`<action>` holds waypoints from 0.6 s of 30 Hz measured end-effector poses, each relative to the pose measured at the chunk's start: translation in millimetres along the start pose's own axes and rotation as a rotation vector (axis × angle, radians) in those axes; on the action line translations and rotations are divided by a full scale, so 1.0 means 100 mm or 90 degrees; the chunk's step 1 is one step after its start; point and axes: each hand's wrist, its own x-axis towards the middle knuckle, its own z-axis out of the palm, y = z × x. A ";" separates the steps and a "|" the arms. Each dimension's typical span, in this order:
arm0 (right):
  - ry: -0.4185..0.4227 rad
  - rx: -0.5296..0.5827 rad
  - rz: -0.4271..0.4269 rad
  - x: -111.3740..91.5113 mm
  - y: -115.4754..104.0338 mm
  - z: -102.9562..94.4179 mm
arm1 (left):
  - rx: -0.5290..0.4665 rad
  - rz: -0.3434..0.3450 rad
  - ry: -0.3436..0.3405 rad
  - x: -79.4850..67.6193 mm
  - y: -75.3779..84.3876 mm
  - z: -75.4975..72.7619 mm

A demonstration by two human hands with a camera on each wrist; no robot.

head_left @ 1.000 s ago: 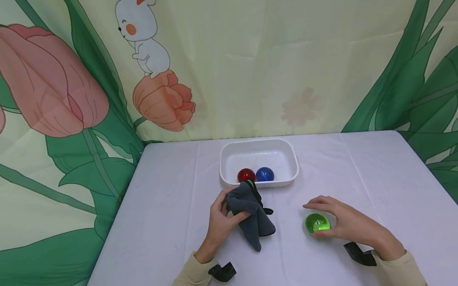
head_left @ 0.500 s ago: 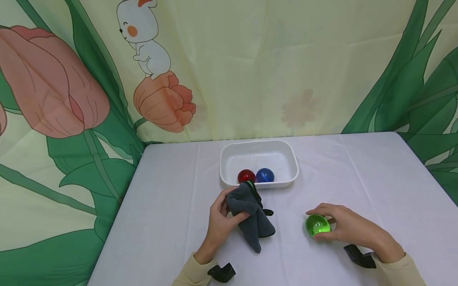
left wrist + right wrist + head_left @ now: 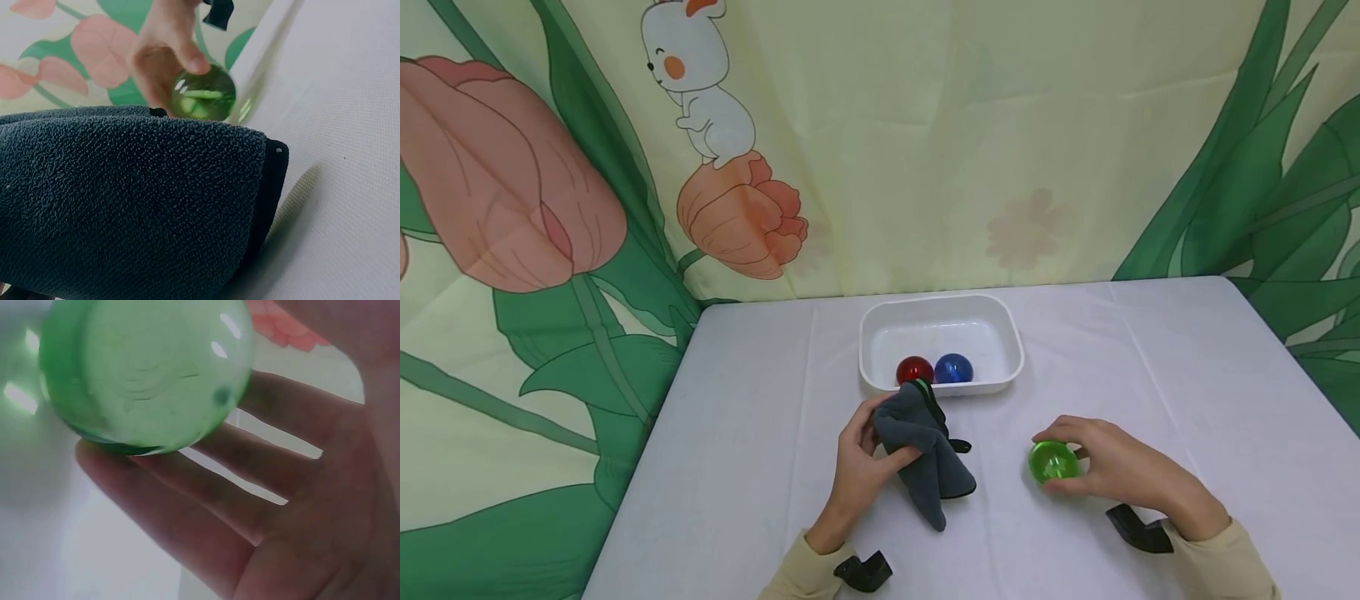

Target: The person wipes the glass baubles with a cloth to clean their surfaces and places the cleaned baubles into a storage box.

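My left hand [image 3: 861, 479] holds a dark grey cloth [image 3: 922, 458] with black edging, pinched under the thumb, its folds hanging down. In the left wrist view the cloth [image 3: 125, 200] fills much of the picture. To the right, my right hand [image 3: 1116, 468] grips a clear green ball [image 3: 1051, 461] between thumb and fingers. Up close in the right wrist view, the ball [image 3: 150, 375] looks see-through and glossy, with fingers along its side. Whether it touches the table is hard to tell. The two hands are apart.
A white tray [image 3: 940, 332] stands beyond the cloth, with a red ball [image 3: 915, 369] and a blue ball [image 3: 953, 367] side by side at its near wall. A white cloth covers the table [image 3: 752, 400]. Behind hangs a printed curtain [image 3: 910, 150].
My right hand, first loosely around the green ball, has closed its fingers on it and carried it slightly left and away from me. The left hand and cloth stay put.
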 end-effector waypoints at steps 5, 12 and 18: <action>0.056 -0.023 -0.032 0.10 -0.08 -0.03 | 0.001 -0.002 -0.001 0.02 0.02 -0.01; 0.101 -0.023 -0.039 0.29 -0.20 -0.05 | 0.005 0.001 -0.002 0.07 0.04 -0.01; 0.127 -0.029 -0.055 0.41 -0.29 -0.05 | 0.013 0.003 -0.002 0.09 0.06 0.00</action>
